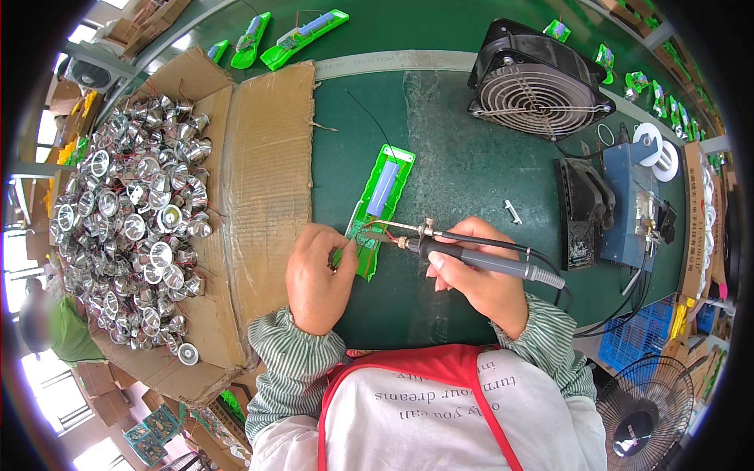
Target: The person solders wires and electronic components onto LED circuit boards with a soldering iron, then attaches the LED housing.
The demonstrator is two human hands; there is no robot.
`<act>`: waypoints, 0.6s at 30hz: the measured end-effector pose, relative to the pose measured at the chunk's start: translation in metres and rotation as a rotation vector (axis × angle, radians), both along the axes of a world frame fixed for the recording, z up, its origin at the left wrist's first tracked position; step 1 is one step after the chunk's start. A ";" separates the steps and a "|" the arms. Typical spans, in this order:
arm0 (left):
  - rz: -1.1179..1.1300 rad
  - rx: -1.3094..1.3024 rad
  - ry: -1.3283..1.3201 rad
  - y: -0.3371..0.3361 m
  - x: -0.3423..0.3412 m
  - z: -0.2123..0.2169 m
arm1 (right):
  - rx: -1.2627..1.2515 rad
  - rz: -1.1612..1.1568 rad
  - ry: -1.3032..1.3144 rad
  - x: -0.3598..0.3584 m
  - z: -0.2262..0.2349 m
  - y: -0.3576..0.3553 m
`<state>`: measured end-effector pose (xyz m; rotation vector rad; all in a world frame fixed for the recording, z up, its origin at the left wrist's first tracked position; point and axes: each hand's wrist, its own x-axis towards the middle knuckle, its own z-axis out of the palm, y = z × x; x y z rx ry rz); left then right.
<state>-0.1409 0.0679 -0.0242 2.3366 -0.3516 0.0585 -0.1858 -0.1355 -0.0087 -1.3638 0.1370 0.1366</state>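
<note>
A green plastic flashlight half-shell (378, 206) with a blue battery cell inside lies on the dark green bench (463, 173). My left hand (316, 276) pinches its near end, where red wires and a small circuit board sit. My right hand (479, 275) grips a grey-handled soldering iron (463, 256), its metal tip pointing left and touching the board area beside my left fingers. The iron's black cable runs off to the right.
A flattened cardboard box (263, 180) at left holds several shiny silver reflector cups (141, 228). A black fan (534, 82) stands at back right, next to a blue soldering station (632, 204). More green shells (302, 35) lie on the far belt.
</note>
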 end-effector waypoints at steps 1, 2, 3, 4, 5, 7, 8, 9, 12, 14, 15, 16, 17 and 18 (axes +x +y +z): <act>-0.002 0.000 -0.008 0.000 0.000 -0.001 | 0.001 0.000 0.000 -0.001 0.000 -0.001; -0.002 0.000 -0.008 0.000 -0.001 -0.002 | 0.014 0.004 -0.004 -0.002 0.000 -0.002; 0.002 0.005 -0.004 0.001 -0.001 -0.002 | 0.026 0.007 -0.009 -0.003 0.000 -0.004; 0.005 0.010 -0.001 0.000 -0.001 -0.002 | 0.027 0.006 -0.011 -0.004 0.001 -0.005; 0.004 0.011 -0.003 0.000 -0.001 -0.001 | 0.006 0.000 -0.017 -0.006 0.002 -0.006; 0.000 0.004 -0.015 0.000 -0.002 -0.001 | -0.015 -0.007 -0.026 -0.009 0.003 -0.009; -0.002 0.003 -0.017 0.000 -0.002 -0.001 | -0.011 -0.007 -0.035 -0.012 0.003 -0.011; 0.000 0.008 -0.020 0.000 -0.002 -0.002 | -0.008 -0.008 -0.044 -0.013 0.004 -0.013; -0.003 0.047 -0.025 0.003 -0.003 -0.001 | -0.029 0.000 -0.029 -0.018 0.005 -0.016; -0.015 0.076 -0.027 0.003 -0.007 0.001 | -0.038 -0.026 -0.029 -0.022 0.005 -0.021; -0.067 0.133 -0.061 0.002 -0.010 0.005 | -0.046 -0.047 -0.026 -0.024 0.005 -0.023; -0.117 0.192 -0.097 0.003 -0.014 0.008 | -0.043 -0.051 -0.032 -0.025 0.004 -0.025; -0.120 0.195 -0.105 0.003 -0.017 0.010 | -0.023 -0.065 -0.046 -0.026 0.004 -0.028; -0.151 0.260 -0.127 0.003 -0.018 0.010 | -0.002 -0.080 -0.062 -0.027 0.004 -0.030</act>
